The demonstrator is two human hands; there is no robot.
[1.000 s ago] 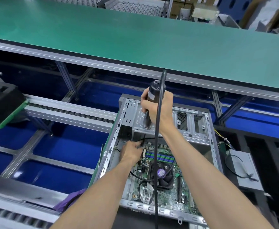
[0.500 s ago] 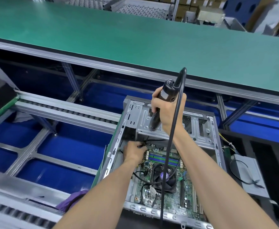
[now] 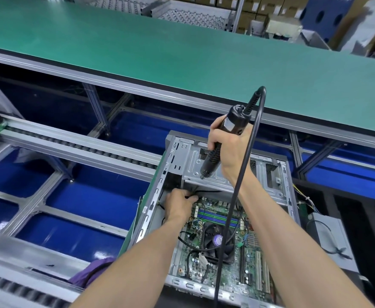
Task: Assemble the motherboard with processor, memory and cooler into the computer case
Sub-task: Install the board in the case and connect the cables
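The right hand still grips the electric screwdriver, tilted further than before. Below it, the left hand keeps pinching a black cable above the motherboard inside the computer case.

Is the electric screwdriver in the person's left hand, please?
No, the right hand grips the electric screwdriver, while the left hand holds a black cable inside the computer case.
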